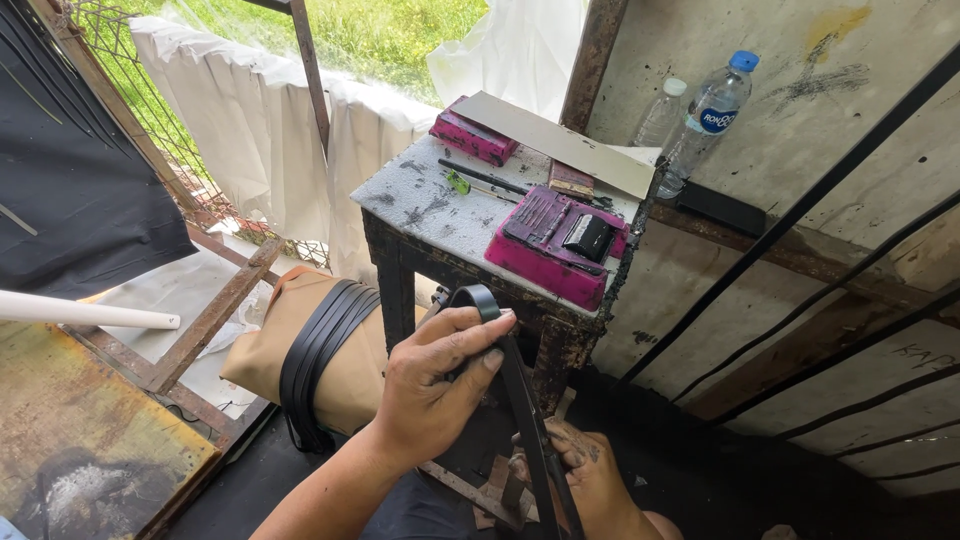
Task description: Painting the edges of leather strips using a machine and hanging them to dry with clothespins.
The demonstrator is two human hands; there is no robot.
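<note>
Rough, stained walls and a wire-mesh opening hung with white cloth (pixel 250 110) frame this cramped workspace, and I read it from left to right. Farthest left I see a dark sheet (pixel 70 170) and a white pipe (pixel 90 312) over a rusty yellow panel (pixel 70 430). Next comes a tan bag (pixel 345 360) with a bundle of black straps (pixel 320 350) draped across it, apparently stock waiting its turn. My left hand (pixel 435 390) is closed around the looped upper end of a single black strap (pixel 520 400), thumb pressed over the fold, fingers wrapped beneath. That strap runs down and rightward to my right hand (pixel 585 475), which clasps its lower stretch low in the frame; I cannot tell how tightly. I judge one strap to be in work with the bundle untouched, so most remains. Behind stands a small speckled table (pixel 440 215) carrying a pink tool case (pixel 555 245), a second pink case (pixel 473 137), and a grey board (pixel 560 140). Two plastic bottles (pixel 700 120) stand at right.
</note>
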